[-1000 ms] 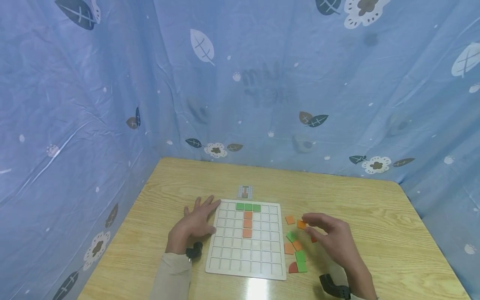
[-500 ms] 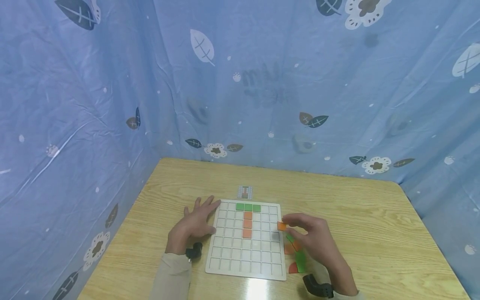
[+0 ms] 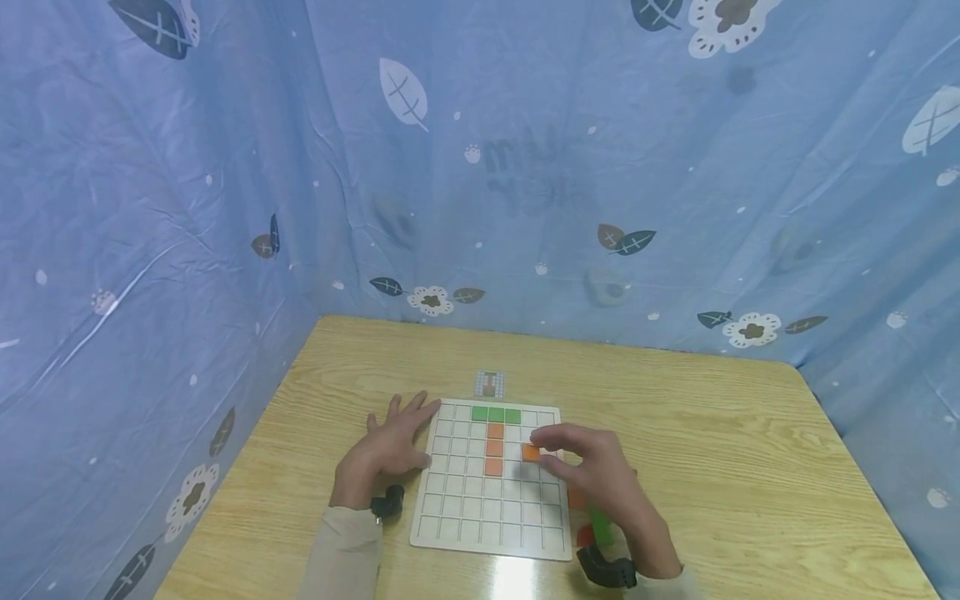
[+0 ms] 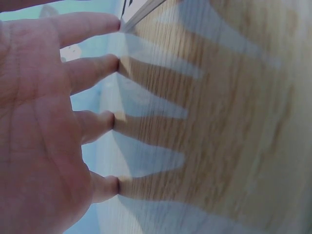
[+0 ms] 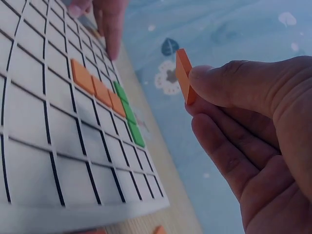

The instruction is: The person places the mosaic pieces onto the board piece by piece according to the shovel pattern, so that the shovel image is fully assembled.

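My right hand (image 3: 592, 467) pinches an orange square tile (image 3: 530, 452) between thumb and fingers, over the right half of a white grid board (image 3: 457, 529). The right wrist view shows this tile held on edge, raised above the board. Three green tiles (image 3: 497, 414) fill cells in the board's far row, and three orange tiles (image 3: 494, 448) run down in a column from the middle one. At the board's left edge, my left hand (image 3: 387, 444) rests with fingers spread, thumb and index finger at the rim. In the left wrist view its fingertips (image 4: 114, 63) touch the table.
Loose tiles lie right of the board, partly hidden by my right hand: green (image 3: 601, 527), red (image 3: 585, 536) and orange (image 3: 576, 498). A small pattern card (image 3: 490, 384) lies beyond the board on the wooden table (image 3: 720, 433). A blue patterned curtain (image 3: 480, 183) encloses the table.
My right hand has picked up the orange tile from the loose ones and carried it left over the board. The left hand has stayed in place.
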`<state>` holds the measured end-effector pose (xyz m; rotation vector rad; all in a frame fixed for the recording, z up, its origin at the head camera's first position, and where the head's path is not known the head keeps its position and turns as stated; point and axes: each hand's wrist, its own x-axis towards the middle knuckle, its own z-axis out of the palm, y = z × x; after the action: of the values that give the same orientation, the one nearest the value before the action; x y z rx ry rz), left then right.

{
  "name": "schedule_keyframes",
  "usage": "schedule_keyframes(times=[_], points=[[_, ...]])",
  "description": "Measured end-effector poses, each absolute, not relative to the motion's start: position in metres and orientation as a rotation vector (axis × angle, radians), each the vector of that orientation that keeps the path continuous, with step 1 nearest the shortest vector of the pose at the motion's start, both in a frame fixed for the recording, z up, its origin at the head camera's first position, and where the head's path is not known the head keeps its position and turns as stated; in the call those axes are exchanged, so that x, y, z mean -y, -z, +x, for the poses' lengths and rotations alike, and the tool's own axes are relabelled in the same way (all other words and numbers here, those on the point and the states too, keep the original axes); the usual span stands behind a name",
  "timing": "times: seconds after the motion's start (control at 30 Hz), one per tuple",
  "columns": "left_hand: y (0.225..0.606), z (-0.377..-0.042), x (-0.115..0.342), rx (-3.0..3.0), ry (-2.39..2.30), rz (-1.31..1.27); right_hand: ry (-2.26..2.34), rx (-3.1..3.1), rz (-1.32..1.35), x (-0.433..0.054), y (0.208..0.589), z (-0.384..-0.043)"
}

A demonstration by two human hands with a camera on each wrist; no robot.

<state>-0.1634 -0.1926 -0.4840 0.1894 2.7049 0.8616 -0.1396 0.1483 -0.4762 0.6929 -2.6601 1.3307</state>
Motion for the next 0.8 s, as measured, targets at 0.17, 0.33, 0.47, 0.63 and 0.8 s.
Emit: schedule_keyframes(times=[0.17,0.33,0.47,0.63,0.8], points=[[0.485,-0.163,0.193,-2.704,-0.863,0.201,-1.331,2.623,0.756,-0.139,0.479,-0.142],[0.486,-0.164,0.193,-2.699,-0.866,0.192,-1.360,2.630,0.793,-0.130,0.482,-0.140],[0.485,-0.164,0.192,-2.697,-0.865,0.176,-1.329,2.659,0.819,-0.123,0.489,-0.138],[0.484,-0.164,0.191,-2.696,-0.877,0.169,-1.342,2.709,0.843,-0.115,0.500,-0.135],[0.485,-0.165,0.191,-2.695,-0.876,0.175,-1.365,2.701,0.893,-0.108,0.507,-0.133]])
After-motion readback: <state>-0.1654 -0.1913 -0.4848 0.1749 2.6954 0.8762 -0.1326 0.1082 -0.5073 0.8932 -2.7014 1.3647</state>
